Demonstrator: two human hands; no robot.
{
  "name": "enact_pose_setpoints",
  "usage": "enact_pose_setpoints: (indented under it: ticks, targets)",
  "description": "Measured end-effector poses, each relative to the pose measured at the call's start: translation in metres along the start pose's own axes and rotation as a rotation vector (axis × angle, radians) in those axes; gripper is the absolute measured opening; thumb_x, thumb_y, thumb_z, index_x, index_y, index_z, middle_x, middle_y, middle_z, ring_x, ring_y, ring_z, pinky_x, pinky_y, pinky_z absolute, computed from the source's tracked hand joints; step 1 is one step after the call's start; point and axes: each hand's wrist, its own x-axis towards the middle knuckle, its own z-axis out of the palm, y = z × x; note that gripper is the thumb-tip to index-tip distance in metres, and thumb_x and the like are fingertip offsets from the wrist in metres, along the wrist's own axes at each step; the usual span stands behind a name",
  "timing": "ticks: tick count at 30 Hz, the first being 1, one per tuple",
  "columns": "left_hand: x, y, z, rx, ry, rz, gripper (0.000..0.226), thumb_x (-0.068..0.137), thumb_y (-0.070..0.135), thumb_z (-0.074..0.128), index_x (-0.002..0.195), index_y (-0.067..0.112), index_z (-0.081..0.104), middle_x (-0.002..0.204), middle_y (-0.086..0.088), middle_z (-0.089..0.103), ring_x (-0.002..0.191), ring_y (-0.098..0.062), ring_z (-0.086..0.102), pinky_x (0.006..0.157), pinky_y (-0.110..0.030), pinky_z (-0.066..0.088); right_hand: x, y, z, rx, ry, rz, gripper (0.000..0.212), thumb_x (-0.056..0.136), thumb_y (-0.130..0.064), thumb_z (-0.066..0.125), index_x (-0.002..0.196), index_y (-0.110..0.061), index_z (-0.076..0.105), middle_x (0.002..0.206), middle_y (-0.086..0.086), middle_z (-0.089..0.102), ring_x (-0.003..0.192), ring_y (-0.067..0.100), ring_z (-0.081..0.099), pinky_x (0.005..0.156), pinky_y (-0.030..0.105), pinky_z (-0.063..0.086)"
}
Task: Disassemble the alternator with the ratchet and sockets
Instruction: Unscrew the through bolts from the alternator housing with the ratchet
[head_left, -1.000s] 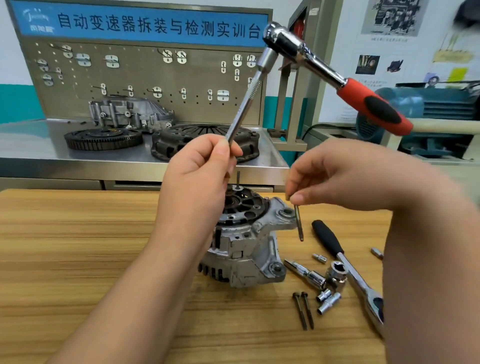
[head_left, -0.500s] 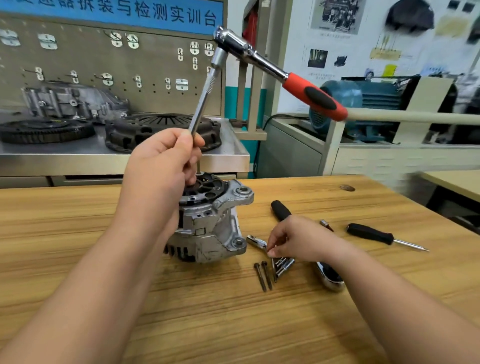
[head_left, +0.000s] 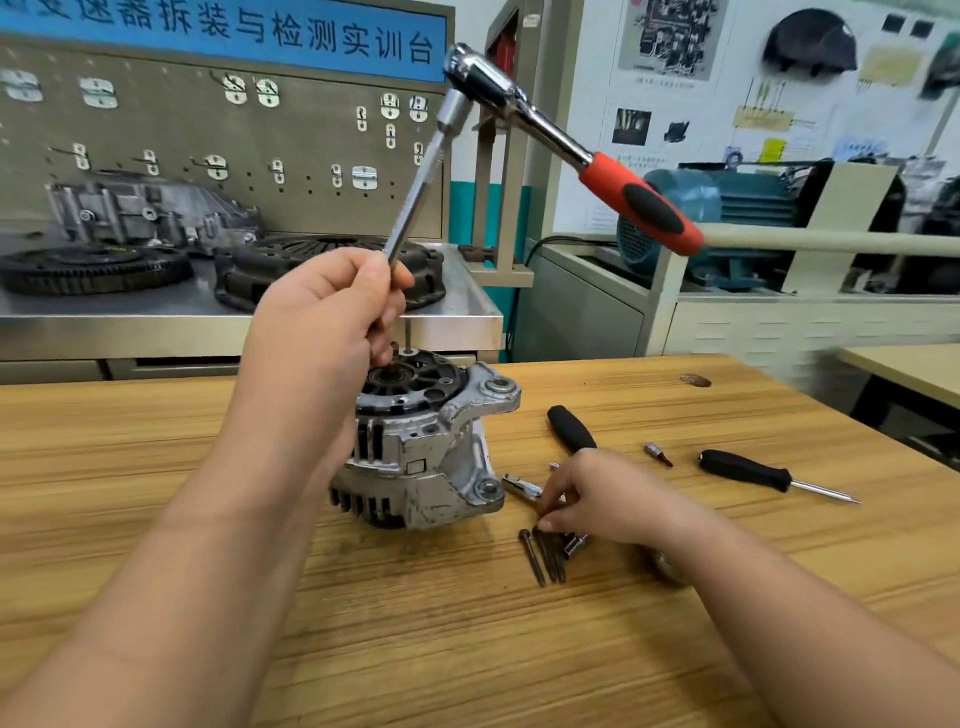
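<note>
As left hand (head_left: 322, 317) grips, ratchet (head_left: 545, 127) — handle (rightward)

i count one alternator (head_left: 426, 447), one red-handled ratchet (head_left: 639, 205) plus one black-handled ratchet (head_left: 571, 428), so two, three long bolts (head_left: 545, 556) side by side, one screwdriver (head_left: 748, 470), one small loose bit (head_left: 657, 453), and sockets (head_left: 575, 544) too hidden to count.

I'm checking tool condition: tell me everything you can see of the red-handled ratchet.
The chrome ratchet with a red-and-black grip is up in the air, handle slanting down-right, untouched. From its head a long chrome extension bar runs down-left into the left hand, whose fingers curl round it above the grey metal alternator. The bar's tip is hidden.
</note>
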Motion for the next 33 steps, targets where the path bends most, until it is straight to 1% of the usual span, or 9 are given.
enact_pose_setpoints:
  ticks: [2, 5, 7, 11, 17, 22, 27, 31, 33]
  targets:
    - [-0.001, -0.001, 0.001, 0.011, -0.012, -0.017, 0.034, 0.1, 0.014, 0.042, 0.071, 0.018, 0.06, 0.051, 0.013, 0.047, 0.047, -0.004, 0.036, 0.047, -0.015, 0.034, -0.002, -0.001, -0.006, 0.134, 0.105, -0.003, 0.022, 0.083, -0.034, 0.073, 0.105, -0.035, 0.069, 0.078, -0.015, 0.059, 0.068, -0.002, 0.052, 0.056, 0.011, 0.038]
    - [-0.001, -0.001, 0.002, -0.015, -0.028, -0.054, 0.034, 0.1, 0.014, 0.042, 0.072, 0.016, 0.06, 0.051, 0.012, 0.046, 0.047, -0.005, 0.034, 0.046, -0.016, 0.032, -0.006, -0.009, -0.019, 0.376, 0.328, -0.062, 0.035, 0.084, -0.024, 0.073, 0.113, -0.039, 0.06, 0.079, -0.012, 0.058, 0.067, 0.005, 0.053, 0.065, 0.024, 0.049]
    - [-0.001, -0.001, 0.002, -0.04, -0.032, -0.075, 0.033, 0.1, 0.015, 0.042, 0.072, 0.016, 0.059, 0.052, 0.011, 0.045, 0.047, -0.006, 0.033, 0.046, -0.016, 0.032, -0.011, -0.02, -0.024, 0.467, 0.368, -0.14, 0.049, 0.085, -0.023, 0.071, 0.123, -0.046, 0.05, 0.088, -0.019, 0.059, 0.073, 0.003, 0.057, 0.069, 0.026, 0.051]
    - [0.0, -0.001, 0.001, -0.078, -0.033, -0.085, 0.032, 0.1, 0.013, 0.041, 0.074, 0.014, 0.057, 0.052, 0.01, 0.044, 0.046, -0.006, 0.033, 0.046, -0.016, 0.031, -0.021, -0.043, -0.026, 0.379, 0.361, -0.289, 0.065, 0.086, -0.028, 0.067, 0.129, -0.064, 0.033, 0.112, -0.038, 0.049, 0.097, -0.006, 0.056, 0.073, 0.014, 0.046]
    - [0.002, -0.002, -0.003, -0.105, -0.034, -0.076, 0.032, 0.1, 0.014, 0.042, 0.073, 0.014, 0.059, 0.052, 0.008, 0.044, 0.045, -0.005, 0.034, 0.045, -0.016, 0.032, -0.027, -0.059, -0.027, 0.22, 0.481, -0.344, 0.049, 0.089, -0.028, 0.06, 0.129, -0.051, 0.042, 0.104, -0.039, 0.049, 0.097, -0.007, 0.053, 0.067, 0.009, 0.04]
    - [0.003, -0.005, -0.001, -0.099, -0.097, -0.034, 0.037, 0.099, 0.015, 0.042, 0.08, 0.023, 0.074, 0.057, 0.009, 0.045, 0.049, -0.005, 0.035, 0.051, -0.019, 0.033, -0.04, -0.08, -0.02, 0.142, 0.419, -0.43, 0.054, 0.092, -0.036, 0.053, 0.141, -0.044, 0.035, 0.114, -0.029, 0.053, 0.09, -0.014, 0.048, 0.074, 0.008, 0.041]
    - [0.002, -0.005, 0.0, -0.133, -0.133, -0.004, 0.045, 0.1, 0.012, 0.038, 0.074, 0.025, 0.073, 0.057, 0.009, 0.044, 0.05, -0.005, 0.034, 0.057, -0.024, 0.032, -0.041, -0.108, -0.009, 0.062, 0.396, -0.477, 0.065, 0.092, -0.038, 0.046, 0.146, -0.045, 0.011, 0.084, -0.01, 0.065, 0.073, 0.011, 0.058, 0.063, 0.033, 0.05]
    - [0.004, -0.004, -0.003, -0.157, -0.128, -0.031, 0.051, 0.101, 0.012, 0.036, 0.065, 0.027, 0.069, 0.054, 0.009, 0.042, 0.049, -0.005, 0.033, 0.059, -0.025, 0.032, -0.035, -0.121, -0.002, 0.018, 0.374, -0.476, 0.071, 0.09, -0.035, 0.046, 0.141, -0.05, -0.001, 0.065, -0.009, 0.048, 0.062, 0.021, 0.055, 0.053, 0.032, 0.045]
    - [0.005, -0.004, -0.005, -0.155, -0.126, -0.028, 0.048, 0.102, 0.012, 0.034, 0.067, 0.024, 0.065, 0.055, 0.008, 0.042, 0.05, -0.006, 0.034, 0.06, -0.025, 0.032, -0.031, -0.123, 0.001, 0.017, 0.371, -0.471, 0.072, 0.089, -0.034, 0.046, 0.139, -0.051, -0.003, 0.065, -0.007, 0.052, 0.06, 0.022, 0.057, 0.051, 0.031, 0.044]
